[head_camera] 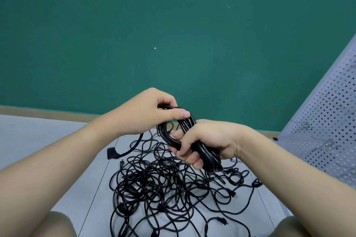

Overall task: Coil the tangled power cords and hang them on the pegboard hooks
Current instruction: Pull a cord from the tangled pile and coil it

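From the head view, a black power cord, smooth and rubbery, is gathered into a tight oval coil (187, 136) held in the air between both hands. The right hand (208, 140) grips the lower part of the bundle, fingers wrapped round it. The left hand (148, 111) pinches the top loop between thumb and curled fingers. Below them, a tangled pile of thin black cords (163, 188) with plugs sprawls over the pale tiled floor (38, 140). At right leans a grey perforated pegboard (323, 131) carrying wire hooks (327, 144).
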Demonstrator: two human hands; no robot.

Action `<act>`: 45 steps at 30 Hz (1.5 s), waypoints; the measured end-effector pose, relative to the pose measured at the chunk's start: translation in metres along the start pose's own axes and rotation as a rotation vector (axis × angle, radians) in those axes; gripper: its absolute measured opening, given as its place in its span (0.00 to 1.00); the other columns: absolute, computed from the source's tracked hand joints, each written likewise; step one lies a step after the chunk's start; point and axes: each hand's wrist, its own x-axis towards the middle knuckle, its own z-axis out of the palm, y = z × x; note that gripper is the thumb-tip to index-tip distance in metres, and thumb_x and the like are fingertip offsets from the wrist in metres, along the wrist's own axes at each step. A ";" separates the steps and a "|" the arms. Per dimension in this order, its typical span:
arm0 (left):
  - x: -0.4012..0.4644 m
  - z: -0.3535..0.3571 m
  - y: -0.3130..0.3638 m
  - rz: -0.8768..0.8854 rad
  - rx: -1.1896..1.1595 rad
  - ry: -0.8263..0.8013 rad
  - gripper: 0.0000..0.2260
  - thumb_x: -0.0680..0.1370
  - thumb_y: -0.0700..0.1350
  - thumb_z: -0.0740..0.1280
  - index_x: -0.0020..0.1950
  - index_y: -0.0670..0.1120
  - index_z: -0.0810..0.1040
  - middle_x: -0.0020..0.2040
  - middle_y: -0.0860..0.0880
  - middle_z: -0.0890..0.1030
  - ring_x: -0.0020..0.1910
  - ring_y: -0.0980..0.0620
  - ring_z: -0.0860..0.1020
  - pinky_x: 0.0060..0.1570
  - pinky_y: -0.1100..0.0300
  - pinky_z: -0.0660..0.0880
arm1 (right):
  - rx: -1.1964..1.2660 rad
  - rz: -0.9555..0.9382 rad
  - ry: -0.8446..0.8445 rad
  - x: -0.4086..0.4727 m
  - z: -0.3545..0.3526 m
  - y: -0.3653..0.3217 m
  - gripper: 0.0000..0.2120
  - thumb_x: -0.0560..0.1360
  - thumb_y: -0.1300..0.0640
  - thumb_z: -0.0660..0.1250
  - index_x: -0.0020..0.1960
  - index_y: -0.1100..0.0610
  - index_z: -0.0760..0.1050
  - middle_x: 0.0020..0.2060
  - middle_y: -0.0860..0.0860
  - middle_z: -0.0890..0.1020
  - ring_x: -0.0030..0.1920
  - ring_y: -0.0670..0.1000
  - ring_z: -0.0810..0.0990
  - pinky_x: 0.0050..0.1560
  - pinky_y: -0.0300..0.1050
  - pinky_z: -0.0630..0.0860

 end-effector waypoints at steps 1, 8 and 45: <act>0.000 0.000 0.000 -0.008 0.007 0.006 0.25 0.67 0.68 0.69 0.39 0.45 0.82 0.32 0.47 0.73 0.31 0.52 0.65 0.33 0.56 0.62 | 0.005 -0.006 -0.003 0.000 0.000 0.000 0.06 0.70 0.65 0.62 0.45 0.57 0.70 0.32 0.51 0.66 0.32 0.47 0.60 0.30 0.37 0.63; 0.003 -0.007 -0.013 -0.027 -0.227 0.169 0.29 0.76 0.73 0.62 0.32 0.48 0.68 0.31 0.49 0.60 0.30 0.49 0.58 0.31 0.56 0.56 | 0.219 -0.270 -0.092 -0.008 -0.012 -0.007 0.06 0.76 0.67 0.59 0.47 0.58 0.70 0.35 0.51 0.61 0.33 0.47 0.58 0.35 0.39 0.64; 0.001 0.024 0.008 -0.202 -0.318 -0.156 0.24 0.86 0.56 0.58 0.35 0.44 0.68 0.28 0.48 0.59 0.26 0.53 0.55 0.25 0.63 0.53 | -0.008 -0.336 -0.289 -0.035 -0.024 -0.014 0.06 0.76 0.69 0.60 0.47 0.60 0.69 0.31 0.50 0.64 0.27 0.42 0.63 0.29 0.36 0.62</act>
